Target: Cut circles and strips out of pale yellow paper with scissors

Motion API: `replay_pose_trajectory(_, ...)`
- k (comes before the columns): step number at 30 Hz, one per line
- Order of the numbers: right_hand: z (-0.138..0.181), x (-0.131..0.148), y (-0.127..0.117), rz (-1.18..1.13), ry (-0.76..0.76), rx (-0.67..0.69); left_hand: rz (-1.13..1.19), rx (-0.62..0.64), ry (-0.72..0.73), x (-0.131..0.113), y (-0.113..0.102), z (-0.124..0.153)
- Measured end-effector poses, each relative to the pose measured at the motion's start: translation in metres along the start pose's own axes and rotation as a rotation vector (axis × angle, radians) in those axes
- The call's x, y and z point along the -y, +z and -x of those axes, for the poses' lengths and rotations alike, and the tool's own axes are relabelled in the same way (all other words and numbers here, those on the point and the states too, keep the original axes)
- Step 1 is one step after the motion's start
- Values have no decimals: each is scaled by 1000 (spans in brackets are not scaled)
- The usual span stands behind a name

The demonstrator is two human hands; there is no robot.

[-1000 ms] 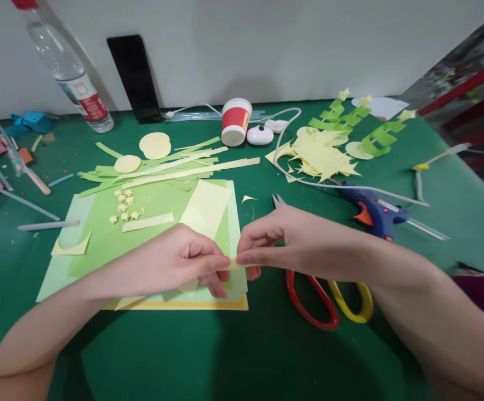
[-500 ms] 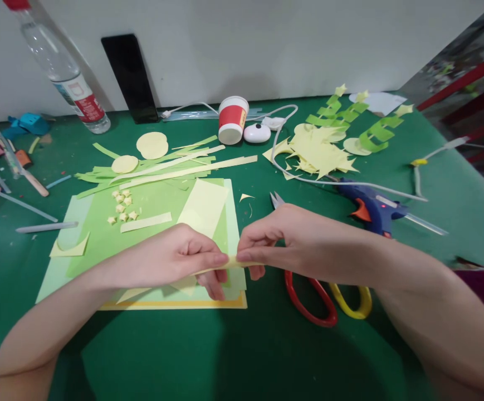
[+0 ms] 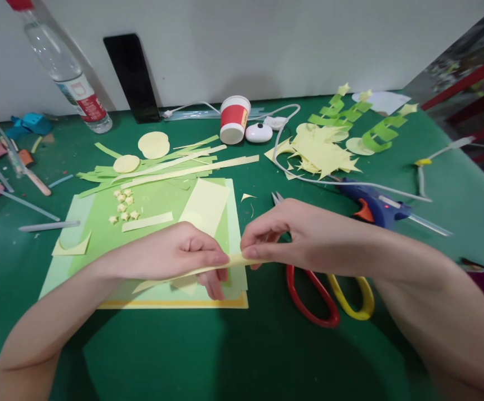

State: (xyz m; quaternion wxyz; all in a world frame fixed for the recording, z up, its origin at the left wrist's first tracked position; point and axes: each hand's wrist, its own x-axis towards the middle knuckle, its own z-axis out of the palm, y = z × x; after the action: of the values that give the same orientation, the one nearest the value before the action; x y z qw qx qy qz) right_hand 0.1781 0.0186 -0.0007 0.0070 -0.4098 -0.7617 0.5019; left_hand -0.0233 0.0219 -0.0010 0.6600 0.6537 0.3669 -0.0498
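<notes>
A narrow pale yellow paper strip [image 3: 236, 260] is stretched between my two hands. My left hand [image 3: 195, 255] pinches it between thumb and fingers, and its tail slants down to the left over the paper sheets. My right hand [image 3: 273, 236] pinches the strip a short way to the right, near its other end. Beneath my left hand lies a stack of green and yellow paper sheets [image 3: 95, 245]. Small folded paper stars [image 3: 123, 207] sit on it beside a short yellow paper strip [image 3: 147, 221]. Scissors with red and yellow handles [image 3: 314, 298] lie partly hidden under my right hand.
A blue glue gun [image 3: 371, 203] lies right, crossed by a white cable [image 3: 350, 182]. Star cut-outs [image 3: 321, 150] are piled behind it, near green spirals [image 3: 379, 139]. A paper cup [image 3: 234, 120], a phone [image 3: 131, 78] and a bottle [image 3: 72, 83] stand at the back.
My right hand has shifted slightly right and up, so more of the strip shows between my hands. The strip's left tail has moved right. My left hand stays nearly in place.
</notes>
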Motion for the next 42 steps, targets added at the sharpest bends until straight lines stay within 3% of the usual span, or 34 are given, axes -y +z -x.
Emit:
replay_pose_trajectory(3, 3, -4, -7, 55, 15, 8, 30, 56, 28, 2, -3, -1)
replay_pose_trajectory(10, 7, -13, -21, 57, 30, 81, 0, 57, 24, 4, -8, -1)
replay_pose_trajectory(17, -12, -7, -1, -89, -66, 199, -57, 87, -5, 6, -5, -2)
replay_pose_trajectory(21, -17, -5, 10, -171, -118, 153, -14, 103, -13, 8, -3, -3)
replay_pose_trajectory(26, -5, -9, -1, -105, -47, 143, 49, 135, -13, 8, -5, 1)
replay_pose_trajectory(31, 9, -12, -17, -86, -52, 131, -16, 58, 3, 5, -10, 10)
replay_pose_trajectory(35, 13, -11, -21, -80, -68, 38, -9, -2, -27, 4, -14, 15)
replay_pose_trajectory(42, 24, -17, -32, 21, -103, -81, -160, -108, 142, 10, -40, 25)
